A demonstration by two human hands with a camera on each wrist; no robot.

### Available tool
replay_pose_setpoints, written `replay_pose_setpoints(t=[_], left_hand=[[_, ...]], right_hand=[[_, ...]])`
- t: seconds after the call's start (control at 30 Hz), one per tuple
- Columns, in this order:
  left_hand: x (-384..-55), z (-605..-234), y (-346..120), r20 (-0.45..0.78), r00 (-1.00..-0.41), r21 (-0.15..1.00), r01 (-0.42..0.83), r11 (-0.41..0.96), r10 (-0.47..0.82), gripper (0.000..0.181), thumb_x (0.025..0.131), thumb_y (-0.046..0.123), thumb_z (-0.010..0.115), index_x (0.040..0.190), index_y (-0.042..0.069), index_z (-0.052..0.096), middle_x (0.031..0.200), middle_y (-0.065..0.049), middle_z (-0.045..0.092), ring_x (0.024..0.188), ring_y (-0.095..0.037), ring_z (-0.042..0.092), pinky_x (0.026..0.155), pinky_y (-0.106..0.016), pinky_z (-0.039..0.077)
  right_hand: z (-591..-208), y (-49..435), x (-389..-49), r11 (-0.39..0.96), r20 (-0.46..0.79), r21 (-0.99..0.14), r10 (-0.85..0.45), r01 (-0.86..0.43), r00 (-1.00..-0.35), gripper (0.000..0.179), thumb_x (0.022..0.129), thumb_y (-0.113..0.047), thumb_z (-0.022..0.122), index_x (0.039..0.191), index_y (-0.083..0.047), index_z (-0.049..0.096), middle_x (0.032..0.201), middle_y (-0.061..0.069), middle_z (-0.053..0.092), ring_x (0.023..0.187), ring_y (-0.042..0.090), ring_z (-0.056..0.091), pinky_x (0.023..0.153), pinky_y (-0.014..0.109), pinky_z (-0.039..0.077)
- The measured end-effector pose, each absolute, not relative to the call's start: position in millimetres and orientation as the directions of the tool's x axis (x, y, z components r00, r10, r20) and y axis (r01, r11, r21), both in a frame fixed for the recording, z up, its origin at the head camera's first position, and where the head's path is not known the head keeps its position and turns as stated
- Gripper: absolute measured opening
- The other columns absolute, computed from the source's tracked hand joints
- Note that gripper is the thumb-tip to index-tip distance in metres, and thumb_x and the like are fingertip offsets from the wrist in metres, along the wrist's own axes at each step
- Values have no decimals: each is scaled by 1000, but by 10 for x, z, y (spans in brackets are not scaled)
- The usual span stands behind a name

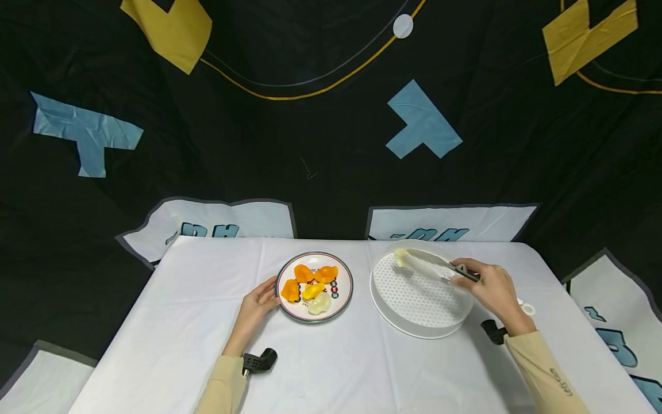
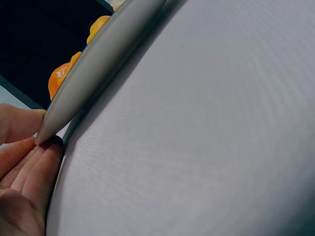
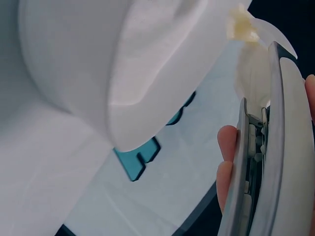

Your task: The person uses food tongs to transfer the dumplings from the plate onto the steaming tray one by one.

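My left hand (image 1: 257, 306) pinches the left rim of a round plate (image 1: 343, 305), thumb above and fingers beneath; the left wrist view shows the plate's edge (image 2: 93, 73) in that grip. Several orange and yellow dumpling-like pieces (image 1: 303, 273) and one pale piece (image 1: 319, 303) lie on the plate. In my right hand (image 1: 491, 284) is a pair of tongs (image 1: 437, 261), held over a round white steamer tray (image 1: 414, 329) with a perforated base. A pale yellow piece (image 3: 242, 25) is at the tips of the tongs; its exact shape is hard to tell.
A white cloth covers the table (image 1: 320, 368). A white loop-shaped piece (image 1: 527, 308) shows beside my right wrist. Behind the table hangs a black curtain (image 1: 331, 149) with blue and yellow patches. Each wrist carries a black camera mount (image 1: 260, 360).
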State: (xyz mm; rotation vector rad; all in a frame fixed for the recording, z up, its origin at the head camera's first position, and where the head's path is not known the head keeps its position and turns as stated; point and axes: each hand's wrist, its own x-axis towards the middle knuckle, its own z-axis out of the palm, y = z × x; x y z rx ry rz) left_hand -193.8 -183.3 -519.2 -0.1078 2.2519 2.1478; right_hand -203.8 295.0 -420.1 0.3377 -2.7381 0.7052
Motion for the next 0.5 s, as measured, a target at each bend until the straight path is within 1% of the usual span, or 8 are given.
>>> replay_pose_setpoints(t=[0.07, 0.2, 0.27, 0.5], left_hand=[[-1940, -5189, -1833, -67, -997, 996, -69, 50, -33, 57, 89, -4, 58, 142, -7, 37, 144, -26, 39, 130, -33, 42, 89, -11, 44], [-1933, -5172, -1826, -76, -996, 995, -79, 61, -37, 58, 89, -2, 59, 143, -6, 38, 144, -25, 39, 130, -32, 43, 90, -12, 44], [-1929, -5169, -1822, -77, -996, 995, -79, 61, -36, 58, 89, -1, 59, 143, -5, 38, 144, -24, 39, 130, -32, 43, 91, -12, 43], [-1922, -5183, -1832, -65, -997, 996, -66, 53, -34, 58, 89, -3, 59, 143, -6, 37, 144, -26, 39, 130, -32, 43, 93, -13, 43]], right_hand=[[-4218, 2979, -2052, 855, 323, -435, -146, -283, -935, 36, 82, -24, 75, 110, -3, 69, 82, 16, 65, 59, 19, 41, 52, 31, 31], [-4262, 3035, -2080, 860, 308, -436, -135, -266, -942, 36, 83, -25, 74, 110, -3, 69, 96, 24, 67, 63, 20, 46, 54, 32, 35], [-4283, 3059, -2092, 863, 297, -437, -129, -255, -946, 35, 83, -25, 74, 110, -3, 69, 100, 26, 67, 65, 21, 48, 55, 32, 37], [-4336, 3107, -2121, 870, 266, -441, -109, -221, -958, 34, 82, -22, 74, 109, -2, 69, 100, 25, 67, 68, 22, 52, 57, 33, 39]])
